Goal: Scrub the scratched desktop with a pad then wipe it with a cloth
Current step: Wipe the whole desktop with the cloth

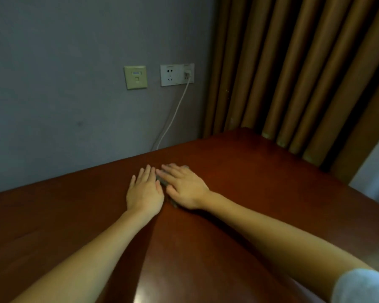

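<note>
Both my hands lie flat on the reddish-brown desktop (260, 171), side by side near its far edge. My right hand (184, 186) presses with straight fingers on a grey pad (162, 182), of which only thin slivers show at its fingertips and beside its thumb. My left hand (144, 191) rests palm down on the bare wood just left of the pad, its thumb touching or almost touching the pad's edge. No cloth is in view.
A grey wall stands behind the desk with a beige data socket (136, 77) and a white power outlet (177, 74); a white cable (173, 119) drops from it behind the desk. Brown curtains (293, 73) hang at the right.
</note>
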A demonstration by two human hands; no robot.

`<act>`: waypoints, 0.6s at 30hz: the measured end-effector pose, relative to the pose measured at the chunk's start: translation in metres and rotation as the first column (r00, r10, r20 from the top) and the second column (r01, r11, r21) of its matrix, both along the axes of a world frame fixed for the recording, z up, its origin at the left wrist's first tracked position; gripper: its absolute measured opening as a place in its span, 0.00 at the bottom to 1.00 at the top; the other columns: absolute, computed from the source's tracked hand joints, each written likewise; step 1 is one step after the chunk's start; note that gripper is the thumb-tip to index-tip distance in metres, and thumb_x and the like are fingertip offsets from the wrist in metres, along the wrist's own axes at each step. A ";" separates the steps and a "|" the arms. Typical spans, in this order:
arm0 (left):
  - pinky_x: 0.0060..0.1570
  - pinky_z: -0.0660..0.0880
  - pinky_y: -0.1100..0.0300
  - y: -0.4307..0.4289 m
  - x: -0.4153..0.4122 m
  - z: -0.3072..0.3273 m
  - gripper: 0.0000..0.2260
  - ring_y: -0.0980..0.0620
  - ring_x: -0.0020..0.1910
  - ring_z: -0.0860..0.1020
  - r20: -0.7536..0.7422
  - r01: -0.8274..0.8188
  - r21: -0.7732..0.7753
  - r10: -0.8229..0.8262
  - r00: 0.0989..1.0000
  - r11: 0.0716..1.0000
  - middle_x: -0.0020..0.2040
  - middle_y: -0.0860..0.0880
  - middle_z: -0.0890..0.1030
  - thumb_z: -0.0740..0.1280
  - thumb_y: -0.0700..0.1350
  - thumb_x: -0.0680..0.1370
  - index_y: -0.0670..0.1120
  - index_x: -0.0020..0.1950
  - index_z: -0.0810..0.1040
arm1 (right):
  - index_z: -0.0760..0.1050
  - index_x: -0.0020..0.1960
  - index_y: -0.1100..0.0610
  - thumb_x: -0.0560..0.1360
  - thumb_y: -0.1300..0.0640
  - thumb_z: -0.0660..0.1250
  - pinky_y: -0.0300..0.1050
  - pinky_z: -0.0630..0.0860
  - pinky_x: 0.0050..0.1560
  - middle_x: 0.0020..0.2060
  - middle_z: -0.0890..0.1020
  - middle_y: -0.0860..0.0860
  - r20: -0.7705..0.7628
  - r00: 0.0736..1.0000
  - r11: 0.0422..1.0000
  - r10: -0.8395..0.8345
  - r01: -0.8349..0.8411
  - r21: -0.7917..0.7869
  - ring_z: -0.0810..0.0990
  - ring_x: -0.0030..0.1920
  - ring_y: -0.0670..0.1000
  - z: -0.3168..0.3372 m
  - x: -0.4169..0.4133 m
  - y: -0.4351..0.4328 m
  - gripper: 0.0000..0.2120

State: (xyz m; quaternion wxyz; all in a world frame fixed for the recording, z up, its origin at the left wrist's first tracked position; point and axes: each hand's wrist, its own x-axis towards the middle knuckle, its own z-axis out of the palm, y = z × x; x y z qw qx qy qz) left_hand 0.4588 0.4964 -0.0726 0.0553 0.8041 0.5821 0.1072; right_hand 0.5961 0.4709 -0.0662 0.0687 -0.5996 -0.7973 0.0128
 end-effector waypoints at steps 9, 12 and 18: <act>0.76 0.45 0.51 -0.078 -0.022 -0.001 0.24 0.49 0.78 0.46 -0.057 -0.097 -0.057 0.094 0.994 0.994 0.79 0.47 0.47 0.44 0.50 0.83 0.46 0.79 0.48 | 0.51 0.76 0.50 0.66 0.24 0.30 0.47 0.50 0.74 0.76 0.59 0.53 -0.039 0.874 0.875 -0.484 0.482 -0.046 0.56 0.76 0.52 0.005 0.259 -0.208 0.47; 0.76 0.43 0.48 -0.098 -0.011 -0.003 0.26 0.45 0.78 0.43 -0.094 -0.137 -0.099 0.128 0.987 0.986 0.79 0.45 0.44 0.44 0.54 0.83 0.45 0.79 0.45 | 0.56 0.76 0.52 0.67 0.35 0.39 0.46 0.52 0.73 0.75 0.61 0.57 -0.026 0.657 0.657 -0.754 0.751 -0.066 0.59 0.75 0.55 0.009 0.320 -0.286 0.41; 0.75 0.42 0.46 -0.137 -0.009 -0.006 0.30 0.42 0.77 0.43 -0.131 -0.056 -0.070 0.046 0.990 0.996 0.79 0.43 0.45 0.44 0.60 0.81 0.46 0.79 0.46 | 0.56 0.76 0.48 0.66 0.38 0.36 0.48 0.51 0.74 0.76 0.58 0.53 -0.012 0.653 0.653 -0.758 0.757 -0.018 0.55 0.76 0.54 -0.001 0.254 -0.329 0.41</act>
